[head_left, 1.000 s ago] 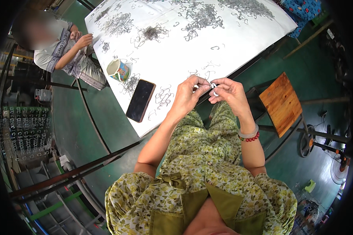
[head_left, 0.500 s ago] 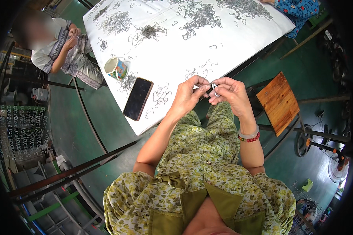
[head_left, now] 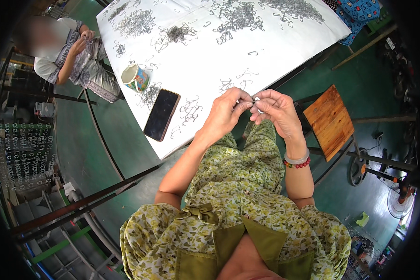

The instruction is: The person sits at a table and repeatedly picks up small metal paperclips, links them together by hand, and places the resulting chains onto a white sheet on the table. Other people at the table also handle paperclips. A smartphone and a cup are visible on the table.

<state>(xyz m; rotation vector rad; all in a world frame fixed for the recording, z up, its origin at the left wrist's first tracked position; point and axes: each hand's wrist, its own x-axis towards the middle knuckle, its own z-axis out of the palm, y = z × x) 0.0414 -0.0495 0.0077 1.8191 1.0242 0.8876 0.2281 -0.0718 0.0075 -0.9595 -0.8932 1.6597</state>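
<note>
Left hand (head_left: pixel 226 112) and right hand (head_left: pixel 275 109) together, fingertips pinched on a small metal piece (head_left: pixel 256 99) above the edge of the white table (head_left: pixel 284 42); black phone (head_left: pixel 161 115) and scattered wire hooks (head_left: pixel 190 110) nearby.

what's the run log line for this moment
left hand: pinching small metal piece | right hand: pinching same piece | white table: wire hooks

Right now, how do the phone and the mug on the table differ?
The phone lies flat, dark and rectangular, near the table edge; the mug stands as a rounded, light, patterned cup with an open mouth, farther from the left hand. The phone is the longer of the two. Both rest on the white tabletop among loose wire hooks, and neither hand touches either.
</note>
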